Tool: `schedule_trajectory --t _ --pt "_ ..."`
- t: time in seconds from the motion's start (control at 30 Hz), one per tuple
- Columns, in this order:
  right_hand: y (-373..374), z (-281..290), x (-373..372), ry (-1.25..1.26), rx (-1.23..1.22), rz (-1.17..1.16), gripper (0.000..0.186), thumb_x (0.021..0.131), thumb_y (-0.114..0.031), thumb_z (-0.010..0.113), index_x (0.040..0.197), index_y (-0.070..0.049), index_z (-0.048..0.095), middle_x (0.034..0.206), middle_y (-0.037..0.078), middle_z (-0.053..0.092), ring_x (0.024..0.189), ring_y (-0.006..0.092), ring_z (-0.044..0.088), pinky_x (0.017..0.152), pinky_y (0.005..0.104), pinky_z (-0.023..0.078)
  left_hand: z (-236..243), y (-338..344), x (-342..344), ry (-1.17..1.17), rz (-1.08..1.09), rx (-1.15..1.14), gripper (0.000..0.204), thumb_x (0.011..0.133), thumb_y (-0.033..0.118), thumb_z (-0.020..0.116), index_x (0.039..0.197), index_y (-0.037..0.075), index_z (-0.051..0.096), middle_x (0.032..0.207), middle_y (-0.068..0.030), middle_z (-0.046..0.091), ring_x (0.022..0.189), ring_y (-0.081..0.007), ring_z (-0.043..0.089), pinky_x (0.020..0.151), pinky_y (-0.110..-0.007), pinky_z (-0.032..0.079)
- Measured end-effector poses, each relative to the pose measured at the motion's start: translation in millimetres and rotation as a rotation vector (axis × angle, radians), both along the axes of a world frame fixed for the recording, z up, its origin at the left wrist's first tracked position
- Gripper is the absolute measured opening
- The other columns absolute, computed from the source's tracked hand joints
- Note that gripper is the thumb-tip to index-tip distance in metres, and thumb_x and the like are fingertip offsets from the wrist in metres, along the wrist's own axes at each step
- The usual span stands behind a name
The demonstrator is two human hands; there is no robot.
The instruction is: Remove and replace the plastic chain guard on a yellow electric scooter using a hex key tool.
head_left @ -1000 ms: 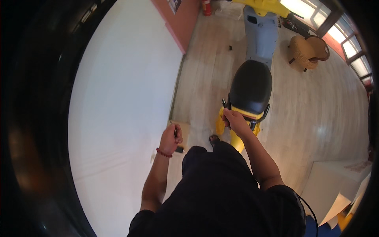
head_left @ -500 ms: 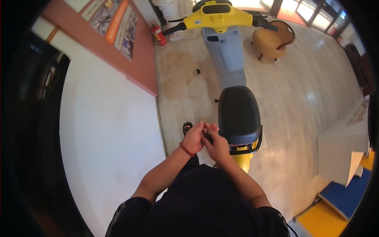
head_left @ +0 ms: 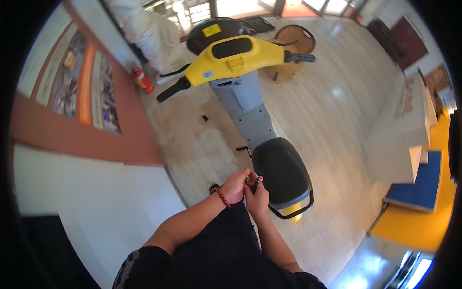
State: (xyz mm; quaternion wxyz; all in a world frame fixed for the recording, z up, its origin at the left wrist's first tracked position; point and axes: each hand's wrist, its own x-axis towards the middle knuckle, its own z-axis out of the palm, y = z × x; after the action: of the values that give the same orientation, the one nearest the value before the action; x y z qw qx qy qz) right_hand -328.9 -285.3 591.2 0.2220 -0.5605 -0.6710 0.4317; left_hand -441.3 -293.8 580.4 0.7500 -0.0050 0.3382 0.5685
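Observation:
Both hands meet in front of my body, just left of the black seat (head_left: 281, 169) of a yellow scooter (head_left: 262, 60). My right hand (head_left: 257, 200) is closed round a short black cylindrical handle (head_left: 256, 182) with a shiny end. Beside it, touching, my left hand (head_left: 234, 187) has its fingers bent together, and a thin dark metal piece (head_left: 245, 168) pokes up from them. What kind of tool these belong to is too small to tell. A red bead bracelet (head_left: 222, 197) circles my left wrist.
The scooter's grey footboard (head_left: 248, 115) and handlebar stretch ahead. A small black piece (head_left: 205, 118) lies on the wooden floor. A red fire extinguisher (head_left: 142, 80) stands by the left wall, a wicker chair (head_left: 293, 45) beyond the scooter, and a white box-shaped stand (head_left: 392, 144) at right.
The view has shifted, bringing the scooter lower and leftward in the picture. My hands stay together; the black handle now points up from my right hand, and a thin piece shows at my left fingers.

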Motion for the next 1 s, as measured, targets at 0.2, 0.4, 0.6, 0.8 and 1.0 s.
schedule_trajectory --t 0.2,0.4,0.6,0.8,1.0 --pt "31.3 5.3 -42.7 0.201 -0.126 -0.096 0.011 0.084 -0.011 0.056 0.084 0.0 0.055 0.062 0.006 0.056 0.057 0.0117 0.055 0.054 0.0275 0.044 -16.3 48.3 -64.4 0.222 -0.304 0.068 0.027 0.097 0.022 0.037 0.096 0.004 0.057 0.095 -0.0061 0.06 0.09 -0.0139 0.055 0.08 -0.028 0.044" --pt "86.2 7.9 -88.4 0.546 -0.29 -0.255 0.009 0.089 -0.011 0.05 0.087 -0.002 0.052 0.062 0.0 0.052 0.056 0.0076 0.049 0.053 0.0234 0.04 -6.3 91.2 -155.8 0.601 -0.756 0.198 0.026 0.095 0.011 0.036 0.115 -0.001 0.049 0.085 -0.0102 0.06 0.073 -0.0168 0.061 0.069 -0.027 0.05" --pt "124.6 9.6 -129.4 0.648 -0.301 -0.377 0.01 0.091 -0.013 0.047 0.09 -0.003 0.048 0.067 0.001 0.053 0.06 0.0075 0.049 0.056 0.0226 0.039 -22.4 93.2 -215.2 0.552 -0.828 0.152 0.022 0.091 0.006 0.038 0.113 0.006 0.045 0.079 -0.0077 0.056 0.07 -0.0139 0.056 0.068 -0.027 0.049" --pt "86.3 -22.1 -168.0 0.572 -0.321 -0.596 0.01 0.09 -0.011 0.049 0.088 -0.002 0.049 0.072 0.002 0.054 0.067 0.0096 0.052 0.064 0.0258 0.044 -92.6 75.8 -253.5 0.445 -0.873 0.111 0.007 0.088 0.006 0.044 0.093 0.006 0.049 0.075 -0.003 0.053 0.069 -0.0098 0.053 0.063 -0.024 0.046" --pt "49.5 -29.6 -190.6 0.54 -0.343 -0.691 0.01 0.088 -0.011 0.054 0.087 -0.002 0.051 0.07 0.002 0.053 0.065 0.0093 0.051 0.06 0.0252 0.042 -38.8 118.0 -226.3 0.305 -0.834 0.02 0.012 0.091 0.016 0.048 0.093 0.005 0.054 0.07 0.0011 0.049 0.064 -0.0066 0.048 0.059 -0.021 0.041"
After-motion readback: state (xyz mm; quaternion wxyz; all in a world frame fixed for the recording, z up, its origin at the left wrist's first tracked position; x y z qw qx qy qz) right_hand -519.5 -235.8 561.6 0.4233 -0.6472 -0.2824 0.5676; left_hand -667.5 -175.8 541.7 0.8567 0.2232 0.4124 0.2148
